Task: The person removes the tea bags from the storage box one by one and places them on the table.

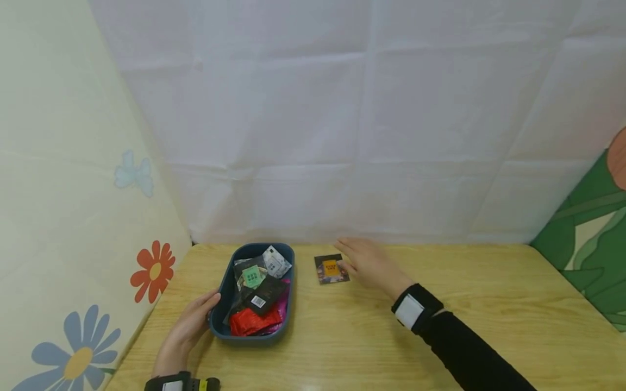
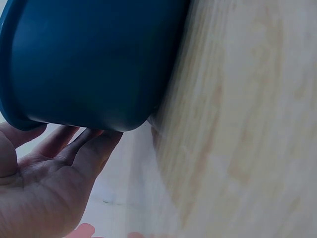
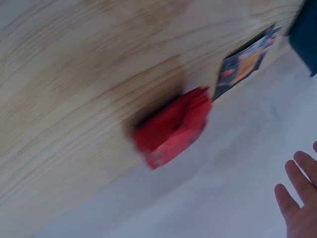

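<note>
My left hand (image 1: 191, 320) rests against the outer left side of a blue-grey plastic bin (image 1: 251, 341). In the left wrist view its fingers (image 2: 94, 153) touch the bin's outer wall, with the thumb at the rim. Inside the bin lie several sachets, among them a red packet (image 1: 249, 321), a black sachet (image 1: 266, 295) and a white one (image 1: 276, 262). My right hand (image 1: 369, 264) is over the table beside a dark sachet with an orange label (image 1: 331, 269), fingers extended. The right wrist view shows a blurred red packet (image 3: 173, 129) near that sachet; the head view does not show it separately.
The light wood table (image 1: 469, 304) meets a white sheet (image 1: 303, 119) at the back. A pale panel with printed flowers (image 1: 154, 270) stands at the left, and a green patterned panel (image 1: 594, 244) at the right.
</note>
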`<state>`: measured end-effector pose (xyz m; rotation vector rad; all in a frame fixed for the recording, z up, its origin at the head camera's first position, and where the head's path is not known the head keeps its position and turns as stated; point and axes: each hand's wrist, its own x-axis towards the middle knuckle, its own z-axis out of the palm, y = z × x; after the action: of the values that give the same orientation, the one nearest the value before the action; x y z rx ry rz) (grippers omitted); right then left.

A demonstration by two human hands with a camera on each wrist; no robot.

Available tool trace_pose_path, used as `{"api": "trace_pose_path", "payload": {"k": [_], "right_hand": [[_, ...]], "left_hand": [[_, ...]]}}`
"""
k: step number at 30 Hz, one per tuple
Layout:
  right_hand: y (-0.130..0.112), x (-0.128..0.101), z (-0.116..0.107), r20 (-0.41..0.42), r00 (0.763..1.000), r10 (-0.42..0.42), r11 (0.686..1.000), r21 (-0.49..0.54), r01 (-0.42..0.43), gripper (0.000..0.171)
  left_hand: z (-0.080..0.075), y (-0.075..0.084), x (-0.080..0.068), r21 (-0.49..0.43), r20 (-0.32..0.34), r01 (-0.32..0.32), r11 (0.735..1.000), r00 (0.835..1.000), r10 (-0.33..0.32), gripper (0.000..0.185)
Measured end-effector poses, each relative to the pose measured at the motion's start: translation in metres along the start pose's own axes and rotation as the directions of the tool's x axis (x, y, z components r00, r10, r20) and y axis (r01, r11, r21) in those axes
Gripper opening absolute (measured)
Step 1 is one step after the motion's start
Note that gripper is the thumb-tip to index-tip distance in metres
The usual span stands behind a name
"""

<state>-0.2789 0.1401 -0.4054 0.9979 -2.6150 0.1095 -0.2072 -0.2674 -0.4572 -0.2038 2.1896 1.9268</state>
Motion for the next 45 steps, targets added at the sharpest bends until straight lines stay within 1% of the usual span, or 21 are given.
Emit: {"api": "trace_pose_path", "payload": {"k": [2,6,9,12,14,16,21,28,32,35,38,42,45], "right_hand": [[-0.01,0.006,0.0,0.012,1.0,-0.014,1.0,0.021,0.013,0.053],[-0.028,0.016,0.003,0.01,1.0,-0.023,0.993,0.115,0.022,0.054],[-0.04,0.023,0.004,-0.018,0.999,-0.034,0.99,0.137,0.036,0.052],[-0.05,0.03,0.005,-0.027,0.998,-0.057,0.991,0.116,0.059,0.051],[-0.057,0.034,0.006,-0.003,0.998,-0.068,0.991,0.112,0.068,0.052],[-0.065,0.038,0.007,0.042,0.997,-0.069,0.99,0.125,0.063,0.053],[-0.092,0.046,0.007,0.131,0.986,-0.104,0.985,0.152,0.083,0.055],[-0.129,0.052,0.01,0.203,0.967,-0.151,0.981,0.153,0.121,0.059],[-0.145,0.054,0.011,0.22,0.957,-0.189,0.976,0.146,0.159,0.061],[-0.154,0.057,0.012,0.23,0.952,-0.202,0.976,0.132,0.175,0.064],[-0.161,0.059,0.013,0.247,0.95,-0.189,0.98,0.108,0.167,0.066],[-0.166,0.062,0.016,0.275,0.953,-0.129,0.99,0.084,0.11,0.07],[-0.168,0.063,0.02,0.303,0.949,-0.085,0.995,0.077,0.065,0.072]], "left_hand": [[0.0,0.0,0.0,-0.001,-0.006,0.002,1.0,1.0,-0.002,0.06],[0.0,0.001,0.0,0.001,-0.016,0.012,1.0,1.0,-0.012,0.058],[0.001,0.001,0.0,0.007,-0.018,0.015,1.0,1.0,-0.015,0.059],[0.001,0.002,0.0,0.011,-0.017,0.016,1.0,1.0,-0.016,0.059],[0.001,0.002,0.0,0.009,-0.015,0.019,1.0,1.0,-0.019,0.059],[0.001,0.002,-0.001,0.005,-0.011,0.021,1.0,1.0,-0.021,0.06],[0.001,0.002,-0.001,-0.005,-0.007,0.025,1.0,1.0,-0.025,0.06],[0.001,0.004,-0.002,-0.009,-0.002,0.021,1.0,1.0,-0.021,0.059],[0.001,0.004,-0.002,-0.008,-0.007,0.021,1.0,1.0,-0.021,0.059],[0.001,0.004,-0.002,-0.004,-0.006,0.022,1.0,1.0,-0.022,0.06],[0.001,0.004,-0.002,-0.001,-0.007,0.025,1.0,1.0,-0.025,0.06],[0.001,0.003,-0.002,0.005,-0.01,0.025,1.0,1.0,-0.025,0.061],[0.001,0.003,-0.001,0.012,-0.01,0.024,1.0,1.0,-0.023,0.062]]}}
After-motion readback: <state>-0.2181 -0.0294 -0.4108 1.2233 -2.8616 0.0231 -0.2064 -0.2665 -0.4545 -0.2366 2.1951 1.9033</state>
